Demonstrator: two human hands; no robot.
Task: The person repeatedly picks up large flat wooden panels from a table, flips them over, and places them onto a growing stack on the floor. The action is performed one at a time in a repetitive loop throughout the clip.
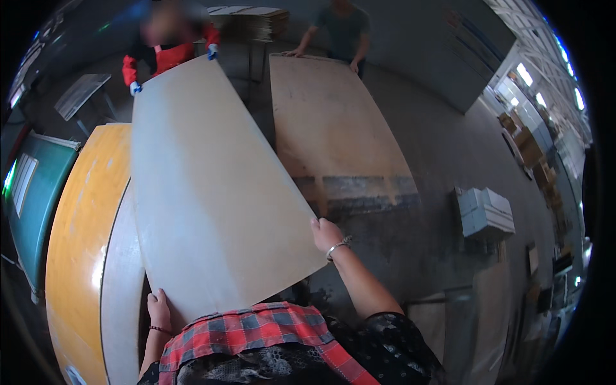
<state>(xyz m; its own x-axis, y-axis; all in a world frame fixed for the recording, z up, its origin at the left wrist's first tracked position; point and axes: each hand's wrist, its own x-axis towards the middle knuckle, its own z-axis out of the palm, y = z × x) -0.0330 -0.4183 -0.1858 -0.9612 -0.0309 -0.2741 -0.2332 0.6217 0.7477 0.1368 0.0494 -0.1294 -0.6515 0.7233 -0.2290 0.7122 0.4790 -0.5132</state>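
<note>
A large, pale beige board (pixel 212 173) stretches away from my body, its near edge close to my checked apron. My right hand (pixel 327 234) grips its right edge near the near corner, thumb on top. At the near left corner my left hand (pixel 158 308) is closed on the other edge, its fingers partly hidden under the board. A person in red sleeves and gloves (pixel 170 51) holds the far end with both hands. Beneath and to the left, part of a whitish sheet (pixel 125 256) shows on a yellow-topped surface (pixel 83 212).
Right of the board, a brown panel (pixel 333 115) lies with another person (pixel 343 29) at its far end. A green-topped table (pixel 45 173) stands far left. White stacked boxes (pixel 484 215) sit on the right. Stacked sheets (pixel 250 22) stand at the back, near a small table (pixel 83 93).
</note>
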